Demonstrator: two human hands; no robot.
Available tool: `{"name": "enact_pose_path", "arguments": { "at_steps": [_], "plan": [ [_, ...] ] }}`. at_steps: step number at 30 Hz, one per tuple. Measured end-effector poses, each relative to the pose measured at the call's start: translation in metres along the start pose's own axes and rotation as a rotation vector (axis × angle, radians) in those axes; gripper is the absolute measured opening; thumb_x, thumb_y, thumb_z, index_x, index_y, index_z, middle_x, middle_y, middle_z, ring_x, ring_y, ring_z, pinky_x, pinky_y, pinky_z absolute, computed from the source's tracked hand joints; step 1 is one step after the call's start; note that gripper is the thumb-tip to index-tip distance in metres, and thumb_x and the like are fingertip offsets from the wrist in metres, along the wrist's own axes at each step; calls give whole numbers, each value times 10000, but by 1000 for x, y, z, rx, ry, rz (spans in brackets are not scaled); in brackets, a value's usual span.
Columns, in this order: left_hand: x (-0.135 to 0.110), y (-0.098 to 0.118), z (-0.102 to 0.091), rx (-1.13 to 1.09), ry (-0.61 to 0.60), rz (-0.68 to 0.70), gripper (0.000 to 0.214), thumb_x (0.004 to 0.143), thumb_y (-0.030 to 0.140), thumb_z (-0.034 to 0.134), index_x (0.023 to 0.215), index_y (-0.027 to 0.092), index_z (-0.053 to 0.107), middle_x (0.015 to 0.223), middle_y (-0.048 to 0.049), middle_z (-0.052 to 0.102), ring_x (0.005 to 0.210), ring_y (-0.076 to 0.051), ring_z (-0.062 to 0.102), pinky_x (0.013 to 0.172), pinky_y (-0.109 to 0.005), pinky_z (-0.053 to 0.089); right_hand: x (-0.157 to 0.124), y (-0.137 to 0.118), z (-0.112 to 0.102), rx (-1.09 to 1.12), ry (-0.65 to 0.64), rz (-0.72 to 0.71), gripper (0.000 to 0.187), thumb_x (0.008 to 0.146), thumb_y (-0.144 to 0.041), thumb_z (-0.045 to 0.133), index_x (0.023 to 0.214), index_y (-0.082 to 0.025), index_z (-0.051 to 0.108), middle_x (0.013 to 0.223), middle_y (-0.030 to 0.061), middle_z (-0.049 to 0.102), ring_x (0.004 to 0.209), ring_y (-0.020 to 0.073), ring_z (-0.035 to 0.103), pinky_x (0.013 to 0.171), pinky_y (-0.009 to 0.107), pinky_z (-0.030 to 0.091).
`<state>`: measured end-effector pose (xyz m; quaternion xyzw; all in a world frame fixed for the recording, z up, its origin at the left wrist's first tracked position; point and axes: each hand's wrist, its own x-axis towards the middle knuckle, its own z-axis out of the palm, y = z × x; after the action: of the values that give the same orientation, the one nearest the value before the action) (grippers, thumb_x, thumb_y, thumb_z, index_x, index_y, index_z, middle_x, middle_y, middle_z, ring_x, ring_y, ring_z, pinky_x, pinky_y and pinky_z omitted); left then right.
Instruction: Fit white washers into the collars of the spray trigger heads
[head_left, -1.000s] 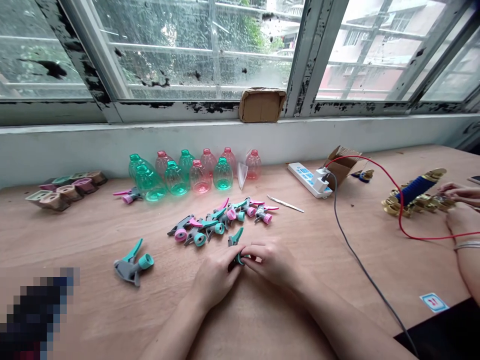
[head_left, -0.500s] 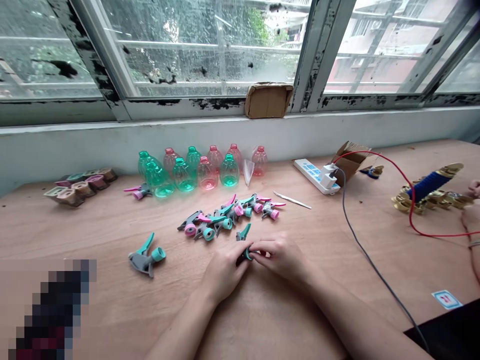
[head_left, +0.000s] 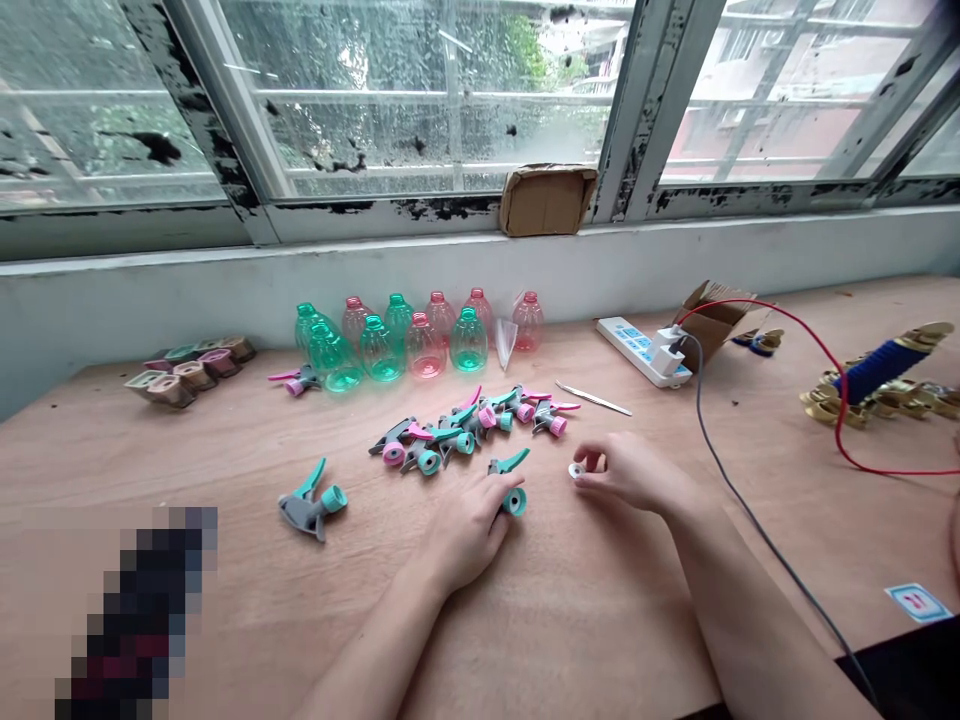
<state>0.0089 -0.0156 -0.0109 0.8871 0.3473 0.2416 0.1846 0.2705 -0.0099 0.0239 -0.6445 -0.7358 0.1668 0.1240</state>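
My left hand [head_left: 469,530] is wrapped round a grey and teal trigger sprayer head [head_left: 514,501], whose teal collar faces me and whose lever points up. To the right, my right hand [head_left: 626,470] pinches a small white round disc [head_left: 576,470] between thumb and fingertips, just above the table. Beyond the hands lies a pile of trigger sprayer heads [head_left: 466,442] in grey with pink or teal parts. A single teal and grey sprayer head [head_left: 304,512] lies apart on the left.
Green and pink clear bottles [head_left: 383,352] stand along the wall, with a clear pointed plastic piece [head_left: 505,343] among them. Tweezers [head_left: 594,398] lie behind my right hand. A power strip [head_left: 637,350] with red and grey cables [head_left: 720,490] is on the right.
My right hand has come away from the sprayer head to the right, with the white disc in its fingers. My left hand still holds the sprayer head, its collar now uncovered.
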Motion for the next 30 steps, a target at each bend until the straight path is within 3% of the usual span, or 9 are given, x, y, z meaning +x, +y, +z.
{"name": "enact_pose_path", "arguments": {
  "at_steps": [5,9,12,15,20,25,28,30],
  "plan": [
    [2,2,-3,117,7,70,400,806,23,475,1146,212,565,1087,-48,672,1014,-214,576,884,-361,476,3,8,2,32,-73,72,131,714,-243,686,838,-238,726,794,18,718,709,171,635,575,241,365],
    [3,-5,-22,255,173,87,378,847,42,437,1156,207,579,1125,-58,670,999,-222,553,883,-373,443,8,8,10,66,-69,54,91,754,-258,650,825,-224,696,786,17,702,707,166,620,577,239,359],
    [2,-22,-43,359,304,-36,405,831,37,425,1159,207,591,1141,-61,663,1073,-245,520,966,-407,395,10,8,14,78,-58,31,66,770,-260,635,801,-209,663,779,24,691,708,166,605,568,239,347],
    [-1,-42,-60,417,319,-195,430,828,49,411,1183,216,588,1148,-53,661,1075,-263,507,948,-418,398,11,8,19,56,-27,-9,55,791,-245,612,775,-202,642,776,34,686,719,171,599,576,242,338],
    [-6,-54,-62,474,235,-303,463,806,71,404,1198,235,586,1238,-57,609,1121,-286,485,938,-439,395,17,3,31,40,50,-130,125,866,-243,541,831,-203,655,819,45,698,738,173,606,627,252,352],
    [-8,-56,-69,470,364,-346,406,799,152,439,1180,198,569,1238,-87,578,1137,-281,492,988,-423,388,19,-8,38,111,103,-188,185,898,-275,521,852,-208,687,811,41,698,731,162,598,638,248,368],
    [-18,-60,-88,553,418,-564,333,831,243,439,1134,196,570,1205,-118,583,1134,-320,491,983,-467,387,17,-13,41,144,148,-238,167,885,-264,549,829,-197,691,782,33,692,708,150,583,644,248,372],
    [-28,-62,-102,597,327,-756,346,838,334,435,1120,172,552,1196,-180,570,1144,-394,467,939,-553,385,16,-15,43,157,162,-264,154,877,-265,566,817,-195,689,764,25,686,683,142,571,630,245,365]
  ]
}}
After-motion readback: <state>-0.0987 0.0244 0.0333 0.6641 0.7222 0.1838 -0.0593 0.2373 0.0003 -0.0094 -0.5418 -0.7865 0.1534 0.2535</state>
